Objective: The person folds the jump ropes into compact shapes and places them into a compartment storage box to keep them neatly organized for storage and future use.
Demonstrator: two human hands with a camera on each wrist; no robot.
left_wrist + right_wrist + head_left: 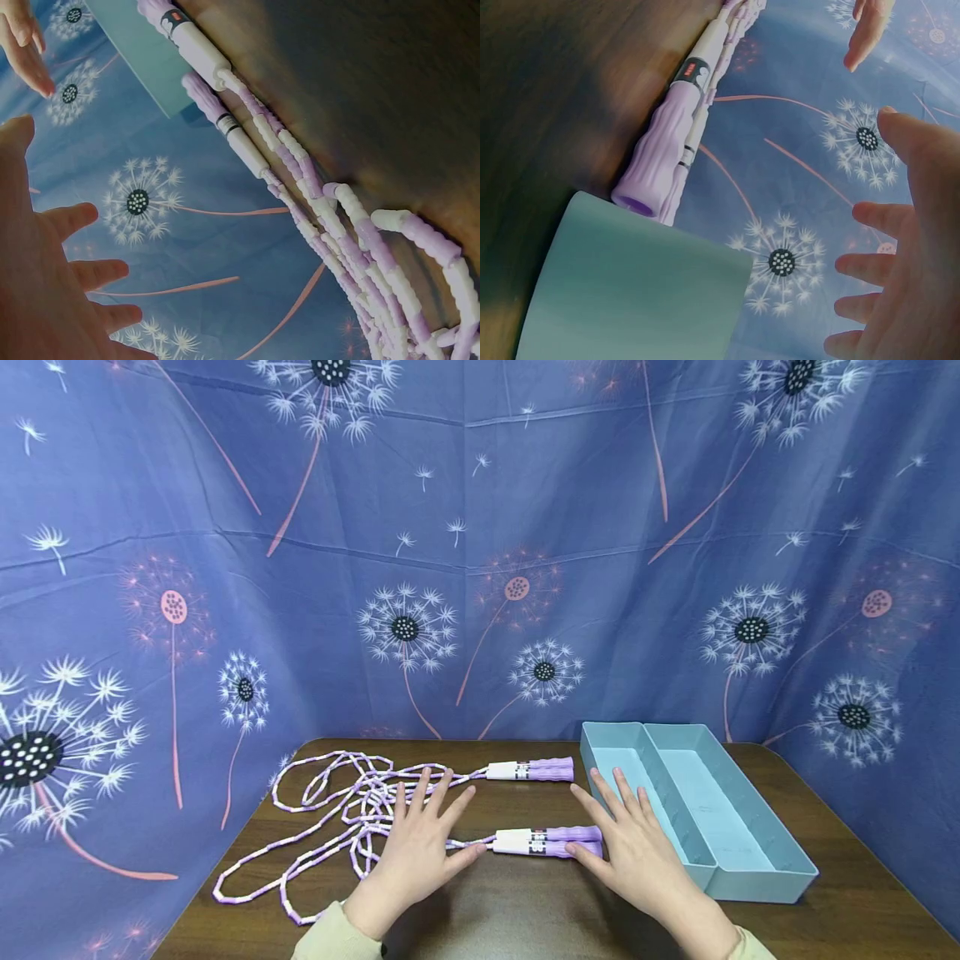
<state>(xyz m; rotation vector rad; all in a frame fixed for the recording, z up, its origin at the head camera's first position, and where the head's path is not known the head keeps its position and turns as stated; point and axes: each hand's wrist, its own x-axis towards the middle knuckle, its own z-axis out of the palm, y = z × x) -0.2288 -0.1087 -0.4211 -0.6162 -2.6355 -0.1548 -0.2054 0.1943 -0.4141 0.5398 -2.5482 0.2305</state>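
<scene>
Two beaded jump ropes lie on the table, their purple-and-white cords [234,900] looped in a tangle at the left. One pair of purple handles [551,769] is at the back, and another pair [551,841] lies nearer the front. My left hand [420,852] is held above the table beside the cords, fingers spread and holding nothing. Over the front handles' ends and the left bin's edge, as seen from the head, hovers my right hand [637,852], also spread and bare. In the wrist views both hands appear raised, apart from the ropes.
Two narrow teal bins stand side by side at the right, the left bin [588,747] partly behind my right hand, the right bin [772,887] beside it. A blue dandelion-print cloth [480,468] hangs behind the brown wooden table [517,910].
</scene>
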